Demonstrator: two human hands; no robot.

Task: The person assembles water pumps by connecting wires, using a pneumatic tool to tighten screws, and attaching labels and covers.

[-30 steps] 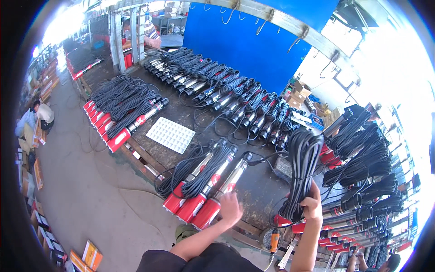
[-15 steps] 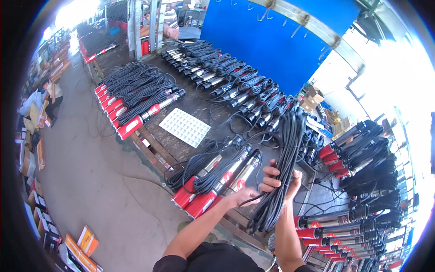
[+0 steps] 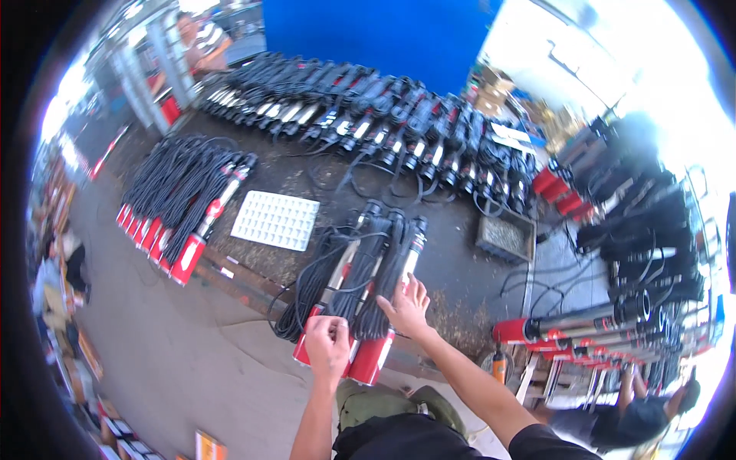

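Three slim steel pumps with red ends lie side by side at the front of the workbench, coiled black cables on top of them. The nearest pump [image 3: 374,359] points its red end toward me. My right hand [image 3: 409,308] rests on this pump's steel body beside its black cable bundle [image 3: 376,314], fingers spread. Next to the red ends, my left hand [image 3: 330,346] has its fingers curled together; whatever they hold, if anything, is hidden. A white gridded tray [image 3: 276,221] lies left of these pumps.
More cabled pumps [image 3: 170,207] lie at the left, and a long row [image 3: 368,126] lines the back. A metal box of small parts [image 3: 506,236] stands at the right, before stacked pumps [image 3: 575,337]. Another person [image 3: 644,418] crouches at lower right; one [image 3: 205,46] is far left.
The cable bundle that my hands held up now lies on the nearest pump. My right hand has let go and spread on the pump; my left has come down by the red ends.
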